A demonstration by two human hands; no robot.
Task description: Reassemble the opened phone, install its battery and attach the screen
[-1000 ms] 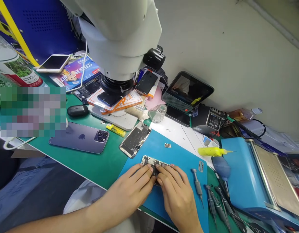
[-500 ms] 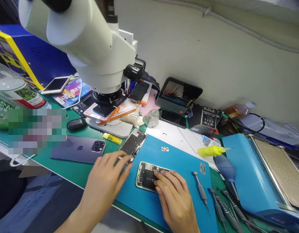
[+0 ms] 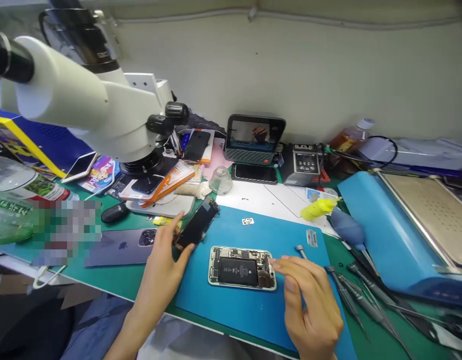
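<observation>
My left hand (image 3: 165,262) grips a phone screen assembly (image 3: 198,223) by its edges, thumb at the near end, fingers behind. One long side of the screen is tilted up off the bench. On the blue mat (image 3: 231,312) lies an opened phone (image 3: 238,273), its black battery and circuit parts exposed. My right hand (image 3: 311,300) is at the phone's right end, fingertips at its edge, thumb apart from the fingers and nothing seen between them. A screwdriver (image 3: 300,251) is mostly hidden behind this hand. A small white SIM tray-like piece (image 3: 248,221) lies above the phone.
A microscope (image 3: 103,110) stands at the left. A purple phone (image 3: 120,247), a black mouse-like object (image 3: 115,213) and a plastic bottle (image 3: 24,185) are below it. Several screwdrivers (image 3: 360,297), a blue blower (image 3: 347,229) and a blue machine (image 3: 388,235) occupy the right side.
My left hand has taken hold of the screen assembly and tilted it up. My right hand has moved right, off the phone's middle, uncovering the battery. The camera view has turned.
</observation>
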